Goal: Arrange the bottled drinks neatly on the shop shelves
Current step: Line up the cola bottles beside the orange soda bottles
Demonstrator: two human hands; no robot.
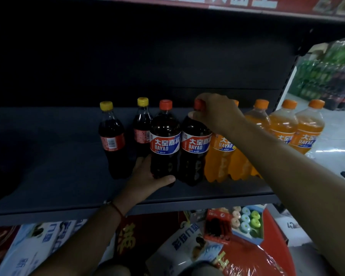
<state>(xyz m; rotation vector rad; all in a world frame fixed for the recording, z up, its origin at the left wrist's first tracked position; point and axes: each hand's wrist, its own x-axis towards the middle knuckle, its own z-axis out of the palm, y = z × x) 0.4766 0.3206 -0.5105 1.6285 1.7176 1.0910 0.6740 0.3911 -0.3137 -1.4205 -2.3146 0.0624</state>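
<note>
On the shelf (68, 156), two upright cola bottles side by side, touching. Left hand (147, 176) wrapped round the base of the left bottle (164, 144); right hand (213, 110) closed over the neck of the right bottle (194, 152), orange bottles (219, 156) immediately rightward.

We face a dark shelf (68, 160) with a black back panel (147, 56); right of it we see pale, brightly lit floor (335, 136).
</note>
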